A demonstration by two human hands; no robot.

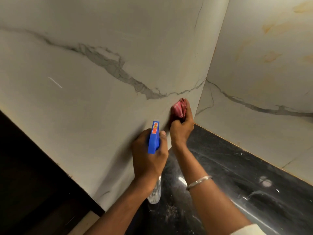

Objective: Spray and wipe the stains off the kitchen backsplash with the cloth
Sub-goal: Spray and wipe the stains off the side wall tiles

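Starting at the left, the long marble-look backsplash (76, 102) runs in grey veins toward the corner, and no stain shows plainly on this stretch. Now the left hand (149, 160): fingers wrapped tight around the neck of the spray bottle (153, 141), blue head up with its front end toward the wall, clear body hanging below the wrist. It sits close to the panel, and whether a finger is on the trigger can't be made out. Just to its right, the right hand (182, 129), silver bangle (199, 181) on the wrist, grips the bunched red cloth (177, 110) and presses it flat against the backsplash, low down, just short of the corner and a little above the black countertop (245, 167). So this reads as the wiping step, with the sprayer parked at the ready. Further right, the side panel (254, 65) carries yellow-orange marks (271, 27) high up, and those look untouched. The next move likely calls for finishing this low patch, then lifting both hands across the corner, misting those marks, and rubbing firmly with a clean fold.
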